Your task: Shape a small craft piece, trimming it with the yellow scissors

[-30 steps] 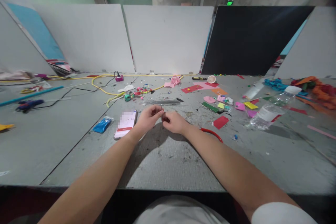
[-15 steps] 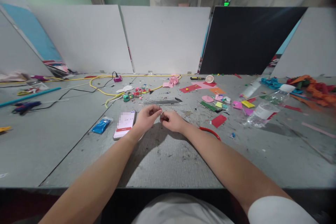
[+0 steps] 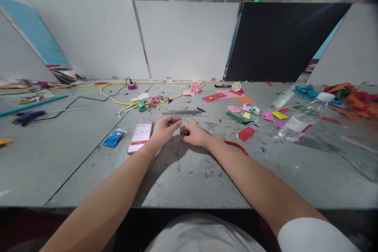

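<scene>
My left hand [image 3: 165,129] and my right hand [image 3: 193,134] face each other just above the middle of the table, fingertips almost meeting. Thumb and fingers are pinched together on the left; the right fingers are curled in. Whatever lies between them is too small to make out. Just beyond the hands is a bundle of thin grey wires [image 3: 186,112]. A phone [image 3: 140,138] showing a timer lies beside my left wrist. Partly hidden by my right forearm is a curved red handle [image 3: 238,146].
A blue packet [image 3: 113,138] lies left of the phone. At right are a clear water bottle [image 3: 299,122], a red paper piece [image 3: 246,134] and a yellow packet [image 3: 279,115]. A yellow cable [image 3: 103,92] loops behind, near a glue gun [image 3: 28,117]. Upright boards [image 3: 186,39] line the back.
My left fingertips have shifted slightly, with the thumb and fingers a little apart from the right hand. The view has tilted slightly; the things on the table have stayed put.
</scene>
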Demonstrator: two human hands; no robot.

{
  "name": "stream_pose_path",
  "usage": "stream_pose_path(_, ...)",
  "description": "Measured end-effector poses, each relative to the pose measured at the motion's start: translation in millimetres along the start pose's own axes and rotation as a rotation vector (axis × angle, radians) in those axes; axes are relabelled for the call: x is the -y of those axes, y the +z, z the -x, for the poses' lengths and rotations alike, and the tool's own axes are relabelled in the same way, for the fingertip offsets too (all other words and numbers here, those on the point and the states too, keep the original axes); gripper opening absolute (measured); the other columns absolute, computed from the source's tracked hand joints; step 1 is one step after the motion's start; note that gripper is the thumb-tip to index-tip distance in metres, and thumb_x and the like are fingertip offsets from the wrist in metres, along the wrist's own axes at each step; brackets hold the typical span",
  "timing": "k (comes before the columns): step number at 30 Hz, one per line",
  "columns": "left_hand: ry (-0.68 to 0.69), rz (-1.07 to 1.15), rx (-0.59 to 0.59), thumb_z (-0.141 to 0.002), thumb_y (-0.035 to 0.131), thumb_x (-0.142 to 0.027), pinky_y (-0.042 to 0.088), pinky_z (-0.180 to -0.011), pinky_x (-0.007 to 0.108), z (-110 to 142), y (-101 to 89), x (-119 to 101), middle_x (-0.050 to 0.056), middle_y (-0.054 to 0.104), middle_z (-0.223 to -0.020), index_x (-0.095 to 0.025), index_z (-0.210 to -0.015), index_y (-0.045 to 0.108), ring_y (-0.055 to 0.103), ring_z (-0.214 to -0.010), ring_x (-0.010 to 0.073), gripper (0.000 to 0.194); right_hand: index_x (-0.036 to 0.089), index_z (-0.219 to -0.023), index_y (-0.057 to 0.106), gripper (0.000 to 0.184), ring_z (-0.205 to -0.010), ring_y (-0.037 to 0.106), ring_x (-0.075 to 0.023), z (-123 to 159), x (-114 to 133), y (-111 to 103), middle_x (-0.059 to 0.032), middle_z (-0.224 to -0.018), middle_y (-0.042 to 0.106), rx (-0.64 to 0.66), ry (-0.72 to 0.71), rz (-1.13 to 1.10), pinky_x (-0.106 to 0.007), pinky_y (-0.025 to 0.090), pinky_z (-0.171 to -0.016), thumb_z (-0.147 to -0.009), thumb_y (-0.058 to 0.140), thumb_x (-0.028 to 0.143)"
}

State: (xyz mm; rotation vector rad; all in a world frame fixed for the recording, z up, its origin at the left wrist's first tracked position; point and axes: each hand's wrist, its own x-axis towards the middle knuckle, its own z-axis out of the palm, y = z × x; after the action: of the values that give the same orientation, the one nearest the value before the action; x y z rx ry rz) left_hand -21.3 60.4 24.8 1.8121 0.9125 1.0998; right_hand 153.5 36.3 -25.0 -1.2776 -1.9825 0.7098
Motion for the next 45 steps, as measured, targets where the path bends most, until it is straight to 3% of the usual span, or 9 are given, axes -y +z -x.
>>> stream_pose_path(11, -0.081, 0.174, -0.032, -0.07, 0.083, -0.046, 0.046, -0.066, 0.027, 0.4, -0.1, -1.4, 0.0, 0.064, -0.072, -0.018, -0.081, 0.07, 0.056, -0.068, 0.0133, 0.033, 0.018, -0.079, 0.064, 0.009, -0.063, 0.053, -0.0123, -1.2, -2.4, 1.0, 0.0039, -0.066, 0.06, 0.082, 0.08, -0.163, -0.025, 0.038, -0.062, -0.072, 0.065, 0.011)
stream_pose_path(15, -0.11, 0.23, -0.023, -0.068, 0.086, -0.048, 0.048, -0.068, 0.027, -0.3, -0.4, 0.3, 0.0, 0.066, -0.075, -0.018, -0.086, 0.071, 0.059, -0.07, 0.0135, 0.037, 0.018, -0.08, 0.065, 0.008, -0.064, 0.051, -0.0125, -0.9, -0.4, -2.4, 0.0036, -0.068, 0.058, 0.067, 0.072, -0.402, -0.026, 0.038, -0.062, -0.074, 0.062, 0.02)
stream_pose_path(20, -0.117, 0.225, 0.013, -0.068, 0.086, -0.049, 0.049, -0.068, 0.028, 1.4, -1.1, -3.3, 0.0, 0.066, -0.074, -0.019, -0.084, 0.072, 0.059, -0.071, 0.0141, 0.036, 0.02, -0.086, 0.069, 0.019, -0.058, 0.042, -0.0127, -0.1, 0.4, -7.2, 0.0056, -0.061, 0.049, 0.09, 0.114, -0.563, -0.027, 0.031, -0.057, -0.077, 0.062, 0.035)
stream_pose_path(28, -0.134, 0.27, 0.026, -0.066, 0.087, -0.045, 0.047, -0.068, 0.027, 0.7, -0.8, -4.7, 0.0, 0.065, -0.073, -0.019, -0.078, 0.072, 0.057, -0.07, 0.0132, 0.033, 0.02, -0.082, 0.066, 0.016, -0.057, 0.044, -0.0125, -2.7, -6.7, -2.9, 0.0052, -0.061, 0.052, 0.059, 0.126, -0.607, -0.027, 0.032, -0.055, -0.071, 0.064, 0.031)
stream_pose_path(36, -0.126, 0.224, -0.015, -0.069, 0.086, -0.046, 0.049, -0.069, 0.028, -0.8, -2.2, 2.4, 0.001, 0.067, -0.075, -0.019, -0.08, 0.073, 0.059, -0.072, 0.014, 0.032, 0.018, -0.084, 0.068, 0.019, -0.062, 0.05, -0.0113, -2.5, -1.5, -3.8, 0.0022, -0.074, 0.064, 0.039, 0.157, -0.605, -0.025, 0.037, -0.057, -0.069, 0.069, 0.028)
stream_pose_path(45, -0.146, 0.27, -0.061, -0.067, 0.088, -0.044, 0.045, -0.065, 0.026, -3.6, -1.8, 8.5, 0.0, 0.063, -0.072, -0.018, -0.078, 0.071, 0.056, -0.068, 0.0125, 0.032, 0.018, -0.082, 0.065, 0.018, -0.057, 0.048, -0.0109, 1.0, 4.9, -6.2, 0.0036, -0.065, 0.059, 0.063, 0.143, -0.601, -0.025, 0.035, -0.053, -0.071, 0.07, 0.032)
